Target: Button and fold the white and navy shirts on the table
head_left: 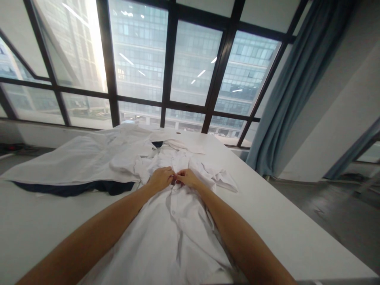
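A white button-up shirt (175, 233) lies lengthwise on the white table (267, 213), its collar toward the window. My left hand (161, 178) and my right hand (187, 177) meet over the shirt's front placket near the chest. Both pinch the fabric with closed fingers, fingertips almost touching each other. A small button shows lower on the placket. My forearms stretch over the shirt's lower part.
Another white garment (77, 160) is spread at the left, over a dark navy cloth (74, 189). Large windows with dark frames (169, 63) stand behind the table. A blue-grey curtain (297, 87) hangs at the right, beside a white wall and grey floor.
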Demonstrator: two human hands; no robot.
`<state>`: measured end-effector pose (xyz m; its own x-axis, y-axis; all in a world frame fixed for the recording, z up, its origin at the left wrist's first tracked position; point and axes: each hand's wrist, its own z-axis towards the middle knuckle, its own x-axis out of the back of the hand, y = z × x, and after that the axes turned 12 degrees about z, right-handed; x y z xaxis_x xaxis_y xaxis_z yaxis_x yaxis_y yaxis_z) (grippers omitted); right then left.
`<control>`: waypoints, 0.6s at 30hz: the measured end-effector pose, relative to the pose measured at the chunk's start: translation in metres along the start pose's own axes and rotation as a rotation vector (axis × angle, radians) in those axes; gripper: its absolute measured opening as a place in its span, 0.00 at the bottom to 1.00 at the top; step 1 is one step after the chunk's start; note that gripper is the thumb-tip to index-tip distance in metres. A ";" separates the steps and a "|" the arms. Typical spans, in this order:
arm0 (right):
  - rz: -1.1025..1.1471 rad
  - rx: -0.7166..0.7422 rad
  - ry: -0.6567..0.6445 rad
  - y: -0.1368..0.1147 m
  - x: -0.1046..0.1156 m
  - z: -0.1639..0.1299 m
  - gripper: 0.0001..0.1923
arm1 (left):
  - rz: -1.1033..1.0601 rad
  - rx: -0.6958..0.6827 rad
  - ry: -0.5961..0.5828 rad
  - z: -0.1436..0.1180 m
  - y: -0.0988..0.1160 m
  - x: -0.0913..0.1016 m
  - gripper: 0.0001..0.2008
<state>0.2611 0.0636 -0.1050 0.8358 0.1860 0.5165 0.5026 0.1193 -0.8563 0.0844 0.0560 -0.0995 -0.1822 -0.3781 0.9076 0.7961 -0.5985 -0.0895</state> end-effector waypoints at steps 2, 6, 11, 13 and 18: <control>0.079 -0.023 -0.008 -0.003 0.002 -0.003 0.13 | 0.002 -0.029 0.010 0.002 0.001 0.000 0.10; 0.203 -0.023 0.012 -0.004 0.002 -0.004 0.11 | 0.051 -0.066 0.067 0.002 0.000 -0.003 0.10; 0.192 0.036 0.012 0.002 0.001 0.000 0.11 | 0.124 -0.065 0.092 0.002 0.000 -0.007 0.09; 0.179 0.063 -0.011 0.003 0.002 0.000 0.12 | 0.139 -0.091 0.091 0.002 -0.001 -0.006 0.09; 0.068 0.130 -0.038 0.003 0.004 -0.002 0.13 | 0.066 -0.081 0.068 0.000 -0.002 -0.003 0.08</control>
<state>0.2662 0.0624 -0.1057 0.8567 0.2347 0.4592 0.4102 0.2297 -0.8826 0.0838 0.0582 -0.1025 -0.1723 -0.4639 0.8690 0.7590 -0.6249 -0.1831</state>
